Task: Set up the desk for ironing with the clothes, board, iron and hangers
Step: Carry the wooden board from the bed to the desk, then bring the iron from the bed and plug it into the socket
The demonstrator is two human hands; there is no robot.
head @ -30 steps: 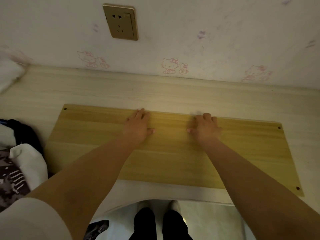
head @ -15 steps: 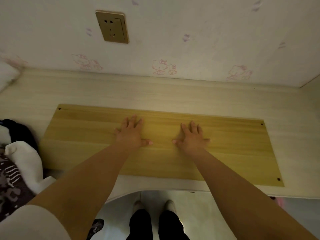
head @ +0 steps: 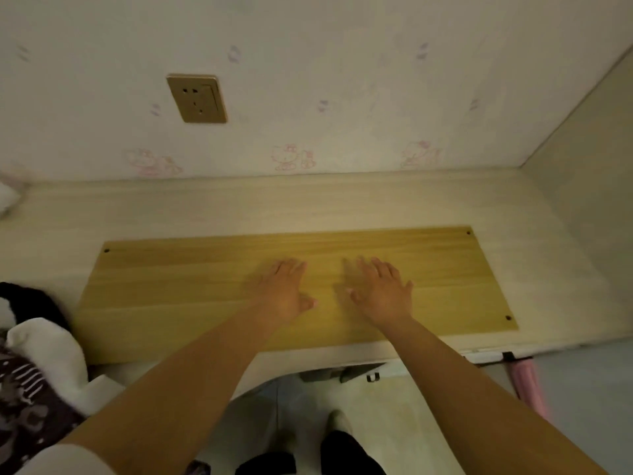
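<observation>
Item: wooden board (head: 191,296), flat rectangular panel with a small hole near each visible corner, lying on the pale worktop (head: 308,207) along its front edge. Left hand (head: 279,293) and right hand (head: 380,293) rest palms-down at its middle, fingers straight and lightly spread. Judged stiff, moderately heavy, smooth enough to slide; best gripped by the long edges. Clothes (head: 30,365) heaped at left. No legible writing; cartoon-cat wallpaper only.
</observation>
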